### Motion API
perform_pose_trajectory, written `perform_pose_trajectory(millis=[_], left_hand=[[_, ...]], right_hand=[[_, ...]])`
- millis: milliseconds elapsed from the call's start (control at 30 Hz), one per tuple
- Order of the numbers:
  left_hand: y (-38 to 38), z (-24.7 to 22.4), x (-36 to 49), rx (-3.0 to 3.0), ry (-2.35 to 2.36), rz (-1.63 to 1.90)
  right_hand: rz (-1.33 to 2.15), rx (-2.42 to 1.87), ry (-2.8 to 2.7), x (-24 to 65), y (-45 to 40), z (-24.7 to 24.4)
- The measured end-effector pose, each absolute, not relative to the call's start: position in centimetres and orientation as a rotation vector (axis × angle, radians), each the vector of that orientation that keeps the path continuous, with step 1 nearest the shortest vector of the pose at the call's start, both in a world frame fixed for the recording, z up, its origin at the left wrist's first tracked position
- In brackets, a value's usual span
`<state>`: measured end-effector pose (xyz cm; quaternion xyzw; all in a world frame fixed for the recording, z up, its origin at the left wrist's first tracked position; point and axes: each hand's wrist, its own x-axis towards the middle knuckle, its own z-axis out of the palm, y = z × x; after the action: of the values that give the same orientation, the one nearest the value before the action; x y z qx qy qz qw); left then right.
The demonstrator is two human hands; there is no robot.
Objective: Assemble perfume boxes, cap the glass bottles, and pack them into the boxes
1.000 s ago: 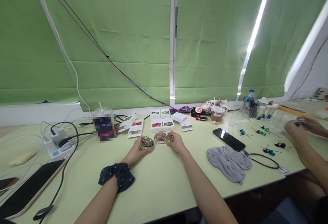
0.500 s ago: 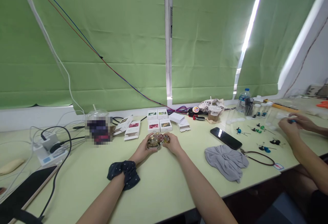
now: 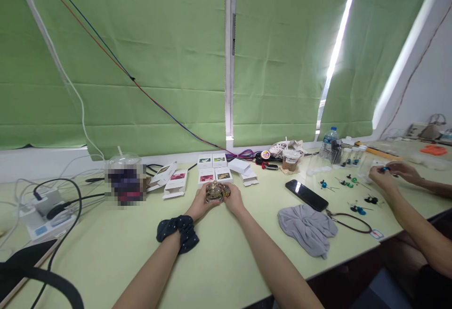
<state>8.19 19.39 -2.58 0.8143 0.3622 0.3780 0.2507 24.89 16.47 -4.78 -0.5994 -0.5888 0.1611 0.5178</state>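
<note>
Both my hands are together over the table, in front of the small picture boxes. My left hand [image 3: 199, 204] is closed round the side of a shiny, round, gold-and-clear piece [image 3: 213, 193] like a small glass jar, upright with a knob on top. My right hand [image 3: 234, 199] pinches a smaller, shiny amber-coloured piece [image 3: 226, 190] against the jar's right side; its exact kind is too small to tell. Behind them stand white boxes with flower pictures [image 3: 205, 177]. A dark dotted scrunchie [image 3: 178, 233] circles my left wrist.
To the right lie a grey cloth [image 3: 307, 229], a phone [image 3: 306, 195] and a corded loop [image 3: 349, 222]. A co-worker's hands [image 3: 384, 177] handle a small blue part near several scattered knobs. A drink cup [image 3: 290, 160] stands behind; a power strip [image 3: 49, 219] with cables is at left.
The jar-like piece has turned from tilted to upright in my left hand. My right hand has come closer, its amber piece now against the jar. The view has shifted slightly.
</note>
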Motion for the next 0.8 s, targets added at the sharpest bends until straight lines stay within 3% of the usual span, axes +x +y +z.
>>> perform_pose_trajectory(millis=[500,800], left_hand=[[20.8,-2.4,7.9,2.491,1.288,1.078],[20.3,-1.9,5.9,2.572,1.545,0.720]], right_hand=[[0.318,-1.373,-1.541,25.8,17.2,-4.7],[0.342,-1.384,-1.524,25.5,16.5,-4.3]])
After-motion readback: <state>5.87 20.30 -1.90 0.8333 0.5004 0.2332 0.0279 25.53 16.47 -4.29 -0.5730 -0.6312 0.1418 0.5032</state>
